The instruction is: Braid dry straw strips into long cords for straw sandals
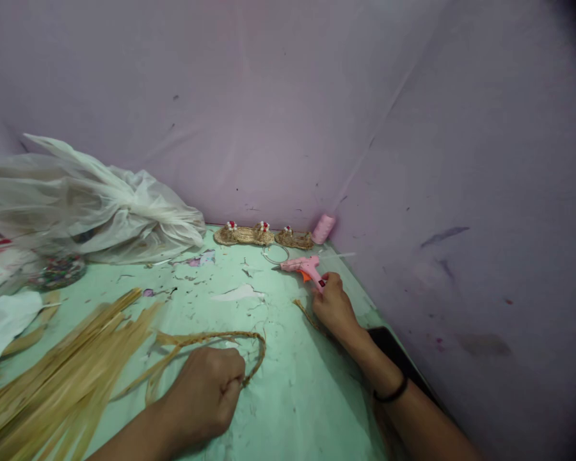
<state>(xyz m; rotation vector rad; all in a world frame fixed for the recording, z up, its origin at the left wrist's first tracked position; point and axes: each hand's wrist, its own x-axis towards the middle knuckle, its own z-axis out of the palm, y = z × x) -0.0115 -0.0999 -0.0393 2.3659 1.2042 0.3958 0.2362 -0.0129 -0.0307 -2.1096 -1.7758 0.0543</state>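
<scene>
My left hand (210,387) is closed in a fist at the front of the table, gripping a braided fiber cord (254,337) that loops up and back to the left. My right hand (335,306) is closed around the lower handle of a pink glue gun (300,264) with an orange trigger. Its dark nozzle points left, and a clear glue stick (338,255) juts out behind. A loose end of braid (306,312) lies just left of my right hand. Long flat straw-colored fiber strips (72,365) are spread left of my left hand.
Against the back wall sit small woven slippers (249,235) with red and white beads, beside a pink thread spool (323,228). A white plastic bag (139,211) fills the back left, near a container of beads (57,270). A dark flat object (393,346) lies under my right forearm.
</scene>
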